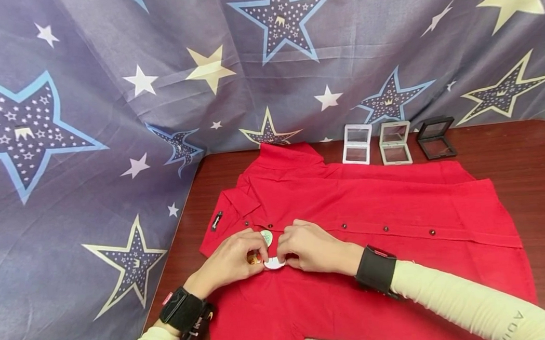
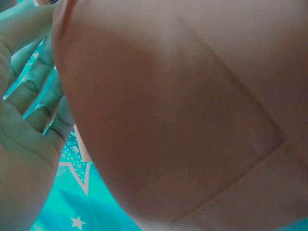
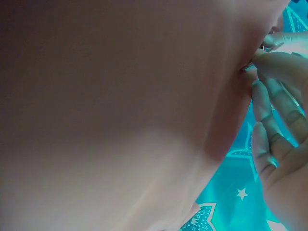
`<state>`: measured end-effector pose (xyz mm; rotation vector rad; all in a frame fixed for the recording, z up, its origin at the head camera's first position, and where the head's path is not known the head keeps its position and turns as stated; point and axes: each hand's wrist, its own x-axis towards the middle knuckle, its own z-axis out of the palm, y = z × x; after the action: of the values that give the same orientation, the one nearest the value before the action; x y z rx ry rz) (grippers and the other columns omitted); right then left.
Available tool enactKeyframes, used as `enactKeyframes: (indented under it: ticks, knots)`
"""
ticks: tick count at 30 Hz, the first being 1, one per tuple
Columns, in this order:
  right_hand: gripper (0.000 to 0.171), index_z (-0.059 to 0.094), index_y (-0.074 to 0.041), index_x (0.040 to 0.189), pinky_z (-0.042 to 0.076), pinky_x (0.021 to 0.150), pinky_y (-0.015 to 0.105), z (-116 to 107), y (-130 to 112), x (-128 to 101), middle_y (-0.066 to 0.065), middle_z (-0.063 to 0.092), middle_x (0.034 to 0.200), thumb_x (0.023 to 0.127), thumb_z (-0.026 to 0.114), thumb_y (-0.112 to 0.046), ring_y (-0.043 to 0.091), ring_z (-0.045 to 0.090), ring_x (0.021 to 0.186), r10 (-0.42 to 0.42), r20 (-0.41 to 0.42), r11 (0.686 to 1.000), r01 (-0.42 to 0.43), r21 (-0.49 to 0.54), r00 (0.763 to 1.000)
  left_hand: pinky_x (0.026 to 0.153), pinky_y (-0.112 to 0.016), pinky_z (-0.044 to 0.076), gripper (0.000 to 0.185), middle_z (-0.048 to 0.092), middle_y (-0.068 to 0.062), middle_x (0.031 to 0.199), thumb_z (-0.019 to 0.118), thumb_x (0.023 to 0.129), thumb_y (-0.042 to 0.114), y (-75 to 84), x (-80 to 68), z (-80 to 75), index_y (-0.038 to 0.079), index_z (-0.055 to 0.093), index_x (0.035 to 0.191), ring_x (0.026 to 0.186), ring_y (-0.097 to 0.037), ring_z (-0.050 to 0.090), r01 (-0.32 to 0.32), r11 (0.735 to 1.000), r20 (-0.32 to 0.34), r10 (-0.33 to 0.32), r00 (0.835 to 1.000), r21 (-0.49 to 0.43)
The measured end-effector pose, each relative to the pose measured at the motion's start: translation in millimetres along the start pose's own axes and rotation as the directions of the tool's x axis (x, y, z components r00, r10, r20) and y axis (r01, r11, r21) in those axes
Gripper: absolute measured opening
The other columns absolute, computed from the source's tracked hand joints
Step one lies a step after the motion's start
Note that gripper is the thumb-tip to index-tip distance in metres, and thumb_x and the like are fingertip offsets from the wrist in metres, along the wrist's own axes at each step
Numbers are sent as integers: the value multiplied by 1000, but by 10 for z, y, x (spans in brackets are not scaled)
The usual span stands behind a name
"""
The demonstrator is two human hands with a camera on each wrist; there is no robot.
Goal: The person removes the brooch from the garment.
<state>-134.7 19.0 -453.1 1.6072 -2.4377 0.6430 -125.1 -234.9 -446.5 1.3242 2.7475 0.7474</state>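
Badge (image 1: pixel 274 263): small white round one, pinched between both hands on the red shirt (image 1: pixel 396 209), just below the button placket near the collar. Left hand (image 1: pixel 233 261) has fingers curled on its left edge; something small and gold-brown shows at those fingertips, can't tell what. Right hand (image 1: pixel 312 248) has fingers curled on the right edge. A second round badge (image 1: pixel 267 237), white and green, sits just above, touching the left fingertips. Shirt lies flat and buttoned on the counter (image 1: pixel 534 164). Three open small cases stand behind the shirt: white (image 1: pixel 357 144), grey (image 1: pixel 394 143), black (image 1: pixel 435 138). Star-print cloth (image 1: pixel 109 97) hangs behind. Wrist views are mostly blocked by close fabric, only fingers (image 3: pixel 274 125) visible.
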Motion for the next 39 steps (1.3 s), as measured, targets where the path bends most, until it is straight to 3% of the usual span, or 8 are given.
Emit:
enactKeyframes:
  ticks: [6,11,18,22,29,39]
  knots:
    - [16,76,-25,86,42,82,27,9,11,-1,-14,69,86,80,85,-14,9,58,84,-14,-2,1000,14,-8,1000,94,-31,45,23,61,13,83,85,75,9,4,21,-7,23,67,79,80,-7,58,-8,1000,13,8,1000,5]
    - [14,77,-25,87,42,82,26,11,26,-6,-14,69,87,81,85,-15,8,59,85,-6,-1,1000,6,3,1000,80,-24,44,24,61,15,83,84,74,8,6,29,-21,24,68,78,80,-8,56,-17,1000,18,16,1000,19]
    - [11,77,-25,88,42,82,26,11,41,-7,-14,69,89,83,85,-18,8,59,86,2,9,1000,-2,17,1000,84,-26,47,22,61,17,84,87,74,11,10,21,-48,25,71,80,84,-5,57,-26,999,20,25,999,39]
    - [10,78,-25,91,41,81,26,1,49,-4,-13,70,92,84,84,-21,6,59,86,31,15,999,-31,28,999,77,-22,46,22,62,18,84,88,74,12,3,26,-50,25,72,81,83,-6,55,-29,999,21,28,999,35]
    - [24,78,-26,106,40,79,24,-22,68,-4,-14,71,105,83,85,-24,3,59,95,74,3,994,-74,76,997,77,-22,47,21,62,19,84,88,73,12,-3,37,-58,24,72,80,84,-3,54,-44,998,18,43,999,39]
    - [30,78,-29,112,39,78,25,-16,69,12,-20,71,109,83,85,-25,3,60,98,71,54,991,-76,110,996,80,-22,48,20,63,19,85,88,74,13,25,38,-70,24,74,81,86,0,53,-42,998,19,41,999,54]
